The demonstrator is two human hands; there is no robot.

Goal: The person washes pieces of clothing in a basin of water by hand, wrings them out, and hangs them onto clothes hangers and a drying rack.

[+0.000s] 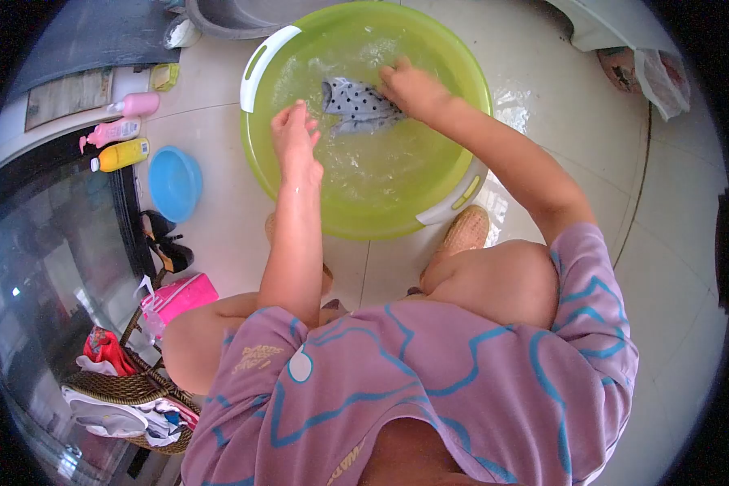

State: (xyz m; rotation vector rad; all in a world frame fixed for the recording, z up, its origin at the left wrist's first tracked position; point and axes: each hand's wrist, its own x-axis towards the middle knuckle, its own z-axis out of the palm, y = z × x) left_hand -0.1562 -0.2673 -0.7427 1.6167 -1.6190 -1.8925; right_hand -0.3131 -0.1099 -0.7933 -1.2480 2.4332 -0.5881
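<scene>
A large green basin (356,219) with white handles holds water. In it lies a light grey cloth with dark dots (355,99). My right hand (413,91) is closed at the cloth's right end; what its fingers hold is hard to make out there. Near the basin's left side, my left hand (297,138) hangs above the water, left of the cloth and apart from it, with its fingers curled loosely and nothing in them.
A blue bowl (175,184), a yellow bottle (121,155) and pink bottles (136,104) stand at the left. Below them are black shoes (170,243), a pink packet (182,296) and a wicker basket (121,387) of clothes. A grey tub (251,20) is at the top.
</scene>
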